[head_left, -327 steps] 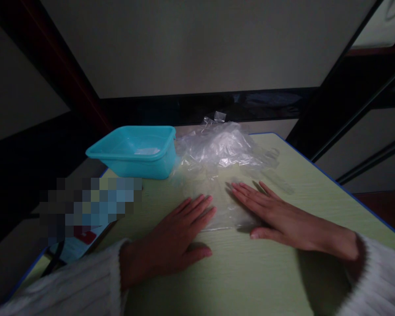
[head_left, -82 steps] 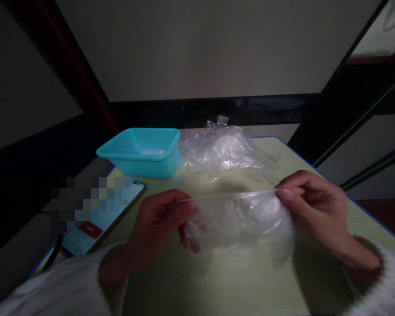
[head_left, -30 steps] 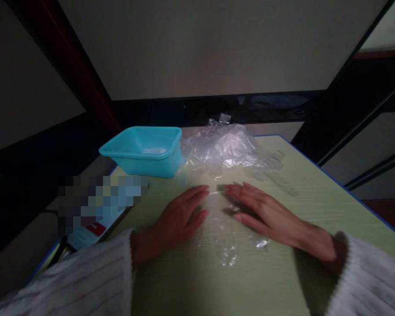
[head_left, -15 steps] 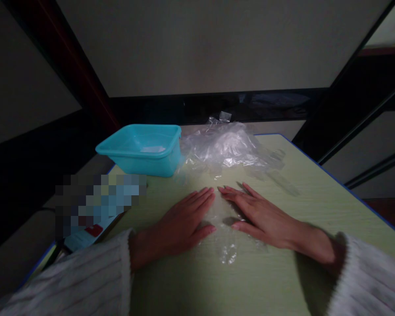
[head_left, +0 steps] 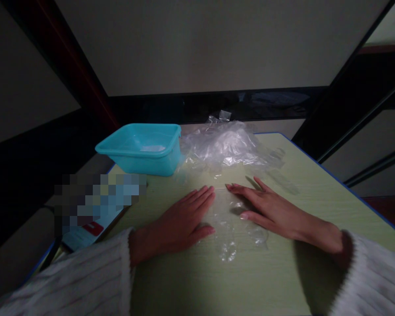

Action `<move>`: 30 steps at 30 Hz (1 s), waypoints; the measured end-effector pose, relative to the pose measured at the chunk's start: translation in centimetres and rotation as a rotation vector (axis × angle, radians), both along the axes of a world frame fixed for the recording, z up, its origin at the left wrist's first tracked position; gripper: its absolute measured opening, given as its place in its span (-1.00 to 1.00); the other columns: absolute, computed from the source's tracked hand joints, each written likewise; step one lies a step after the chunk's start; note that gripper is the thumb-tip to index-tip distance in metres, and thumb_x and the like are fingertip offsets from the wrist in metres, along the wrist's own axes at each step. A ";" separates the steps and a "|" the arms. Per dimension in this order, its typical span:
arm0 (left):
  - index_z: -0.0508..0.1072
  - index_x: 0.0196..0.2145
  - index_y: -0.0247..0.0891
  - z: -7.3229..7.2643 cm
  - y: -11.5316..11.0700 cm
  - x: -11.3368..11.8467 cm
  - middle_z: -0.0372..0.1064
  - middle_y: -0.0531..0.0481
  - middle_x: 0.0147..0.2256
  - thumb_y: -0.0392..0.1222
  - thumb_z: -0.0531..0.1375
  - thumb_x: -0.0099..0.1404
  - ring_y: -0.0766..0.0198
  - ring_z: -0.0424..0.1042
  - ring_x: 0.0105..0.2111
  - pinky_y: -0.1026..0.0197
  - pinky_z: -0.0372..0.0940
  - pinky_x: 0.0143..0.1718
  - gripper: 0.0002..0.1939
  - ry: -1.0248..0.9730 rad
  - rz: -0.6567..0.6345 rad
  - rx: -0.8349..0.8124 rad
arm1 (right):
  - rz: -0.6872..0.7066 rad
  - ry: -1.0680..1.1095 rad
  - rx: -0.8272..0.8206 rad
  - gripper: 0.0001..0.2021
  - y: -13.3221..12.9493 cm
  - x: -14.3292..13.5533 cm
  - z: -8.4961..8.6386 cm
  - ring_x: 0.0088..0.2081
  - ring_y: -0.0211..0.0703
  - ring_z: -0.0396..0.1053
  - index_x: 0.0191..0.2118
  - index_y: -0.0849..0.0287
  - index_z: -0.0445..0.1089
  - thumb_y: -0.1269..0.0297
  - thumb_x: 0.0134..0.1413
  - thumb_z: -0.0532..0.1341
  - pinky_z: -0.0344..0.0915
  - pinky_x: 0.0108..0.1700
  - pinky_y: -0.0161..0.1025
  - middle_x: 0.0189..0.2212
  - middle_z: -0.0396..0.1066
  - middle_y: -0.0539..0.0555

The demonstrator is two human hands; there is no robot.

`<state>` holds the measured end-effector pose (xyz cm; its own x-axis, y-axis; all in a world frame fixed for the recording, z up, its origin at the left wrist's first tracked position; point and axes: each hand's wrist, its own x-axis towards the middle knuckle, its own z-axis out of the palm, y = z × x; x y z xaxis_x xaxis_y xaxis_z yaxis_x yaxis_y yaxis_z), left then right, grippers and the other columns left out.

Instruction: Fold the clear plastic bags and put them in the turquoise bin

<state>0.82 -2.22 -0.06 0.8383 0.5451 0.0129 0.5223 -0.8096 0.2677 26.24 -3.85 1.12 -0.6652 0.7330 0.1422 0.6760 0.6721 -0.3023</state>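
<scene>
A thin, clear plastic sheet (head_left: 224, 230) lies on the table between my two hands; its rounded lobes look like the fingers of a disposable glove. My left hand (head_left: 184, 221) rests flat at its left side, fingers stretched out and thumb apart, the fingertips at the plastic's edge. On the other side, my right hand (head_left: 273, 208) hovers over or lightly touches the plastic with its fingers spread. Neither hand grips anything. Part of the sheet is hidden under my right hand.
Beyond my hands lies a crumpled heap of clear plastic (head_left: 232, 147). A turquoise basin (head_left: 141, 153) with something pale inside stands left of it. A partly blurred-out, light-blue flat object (head_left: 108, 221) lies at the left table edge. The pale green table (head_left: 197, 285) has a blue rim.
My right hand has moved a little to the right and its little finger and thumb have lifted outward, baring more of the plastic. My left hand has stayed nearly still.
</scene>
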 end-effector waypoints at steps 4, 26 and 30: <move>-0.11 0.23 -0.46 0.0 0.0 -0.2 -0.23 -0.31 0.26 0.00 -0.05 0.33 0.12 -0.24 0.27 0.00 -0.13 0.22 -0.35 -0.021 0.001 -0.011 | -0.031 0.023 -0.026 -0.55 0.2 0.7 0.3 0.10 0.06 0.21 0.14 0.21 0.02 0.06 0.24 -0.06 -0.29 0.20 0.32 0.11 0.23 0.25; 0.32 -0.04 -0.35 0.0 0.1 -0.6 0.47 -0.16 -0.16 -0.19 -0.04 0.30 0.14 0.44 -0.13 0.05 0.31 -0.06 -0.66 -0.419 0.363 0.114 | -0.024 0.062 0.137 -0.64 1.1 1.9 0.7 -0.02 -0.03 0.35 -0.10 0.21 0.35 0.13 0.27 -0.08 0.20 0.07 0.12 -0.08 0.43 0.18; 0.32 -0.04 -0.32 0.2 0.4 -0.6 0.47 -0.14 -0.15 -0.18 -0.05 0.31 0.13 0.43 -0.12 0.04 0.30 -0.05 -0.67 -0.411 0.367 0.123 | -0.003 0.067 0.136 -0.66 0.8 1.7 1.0 -0.06 -0.06 0.38 -0.12 0.18 0.37 0.15 0.26 -0.07 0.24 0.04 0.07 -0.10 0.44 0.15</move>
<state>0.20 -1.87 0.11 0.5065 0.7738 0.3804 0.6482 -0.6327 0.4238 27.98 -3.02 2.09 -0.6490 0.7058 0.2839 0.6593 0.7080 -0.2530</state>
